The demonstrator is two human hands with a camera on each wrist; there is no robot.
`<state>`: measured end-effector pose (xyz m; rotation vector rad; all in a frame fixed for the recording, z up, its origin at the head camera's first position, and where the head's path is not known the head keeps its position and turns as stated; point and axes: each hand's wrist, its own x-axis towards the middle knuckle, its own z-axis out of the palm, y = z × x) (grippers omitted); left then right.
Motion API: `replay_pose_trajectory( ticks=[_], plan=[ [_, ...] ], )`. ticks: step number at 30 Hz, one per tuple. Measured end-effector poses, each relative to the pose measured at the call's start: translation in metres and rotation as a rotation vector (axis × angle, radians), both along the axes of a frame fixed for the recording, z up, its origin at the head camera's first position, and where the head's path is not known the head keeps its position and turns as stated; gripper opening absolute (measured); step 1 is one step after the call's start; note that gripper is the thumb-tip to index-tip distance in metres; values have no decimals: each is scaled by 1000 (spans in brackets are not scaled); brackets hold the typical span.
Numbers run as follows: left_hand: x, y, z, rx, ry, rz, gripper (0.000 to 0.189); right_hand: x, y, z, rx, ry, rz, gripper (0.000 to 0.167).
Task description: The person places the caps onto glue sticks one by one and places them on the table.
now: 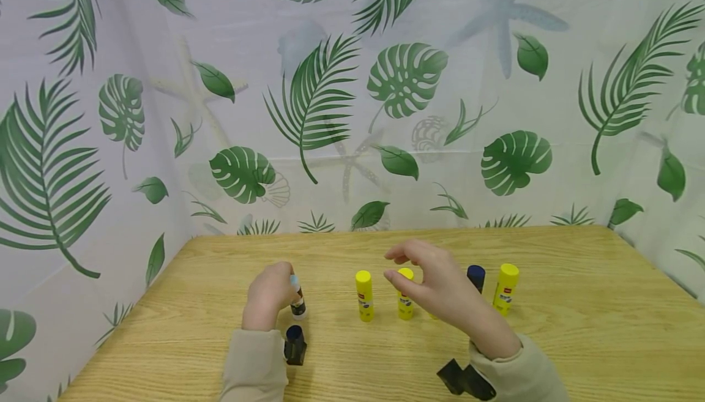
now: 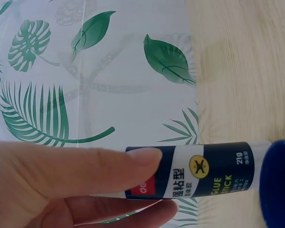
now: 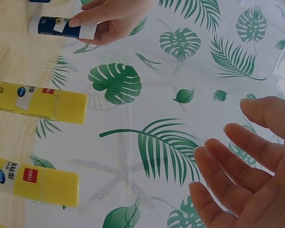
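My left hand [image 1: 271, 295] holds a dark blue glue stick [image 2: 204, 172] between thumb and fingers; its pale end is toward the top in the head view. Close to it, nearer me, is a dark blue cap [image 2: 278, 183], partly hidden behind the black wrist camera in the head view. My right hand [image 1: 440, 282] hovers with fingers loosely bent and nothing in it. Beyond or beside it stand yellow glue sticks [image 1: 364, 296], including a second yellow stick [image 1: 406, 307] partly behind the fingertips. Another yellow stick is mostly covered by the hand.
Right of the right hand stand a dark blue capped stick [image 1: 476, 276], partly hidden, and a yellow glue stick [image 1: 505, 290]. All are on a wooden table [image 1: 584, 304]. A leaf-patterned sheet [image 1: 352, 120] hangs behind and at both sides.
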<state>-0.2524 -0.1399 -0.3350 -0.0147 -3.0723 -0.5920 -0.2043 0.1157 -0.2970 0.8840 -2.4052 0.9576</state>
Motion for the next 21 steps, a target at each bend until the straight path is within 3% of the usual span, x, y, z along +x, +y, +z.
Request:
replay_pose_trajectory(
  ticks=[9,15,21],
  plan=[
    [12,-5,17,37,84,-8,28,0,-4,-1,19,-5,-7,19],
    [31,-6,41,110,147,20,24,-2,-8,-4,28,-10,3,19],
    [49,-10,60,218,206,6,17,-4,-13,-9,43,3,22,20]
  ],
)
